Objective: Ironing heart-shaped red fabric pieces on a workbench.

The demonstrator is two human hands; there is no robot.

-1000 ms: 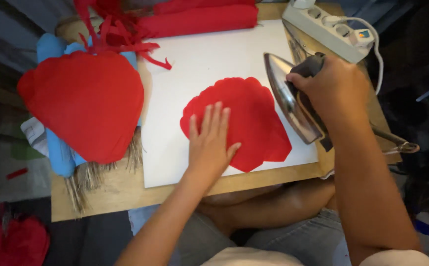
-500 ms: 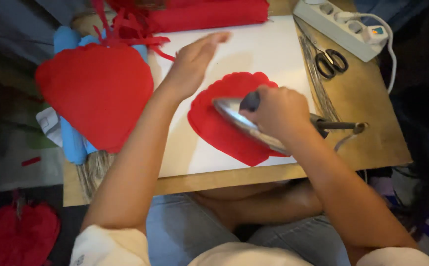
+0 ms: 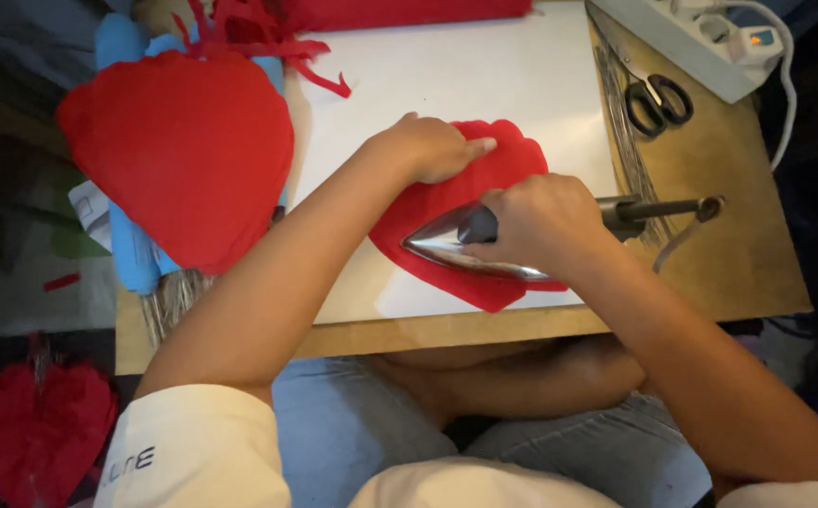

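Note:
A red scalloped fabric piece (image 3: 512,165) lies flat on a white board (image 3: 484,75) on a low wooden table (image 3: 738,254). My right hand (image 3: 545,221) grips the handle of a metal iron (image 3: 451,246), whose shiny sole lies on the fabric with its tip pointing left. My left hand (image 3: 432,146) presses down on the fabric's upper left edge, fingers together, just above the iron's tip.
A large red heart-shaped fabric piece (image 3: 188,150) covers blue rolls (image 3: 132,249) at the left. Black scissors (image 3: 658,99) and a white power strip (image 3: 700,38) sit at the upper right. Red fabric rolls (image 3: 400,11) lie along the far edge. A red ruffled piece (image 3: 38,428) is on the floor.
The iron came down from upright at the right onto the fabric and slid left. My left hand left the fabric's lower edge and now holds its upper left edge.

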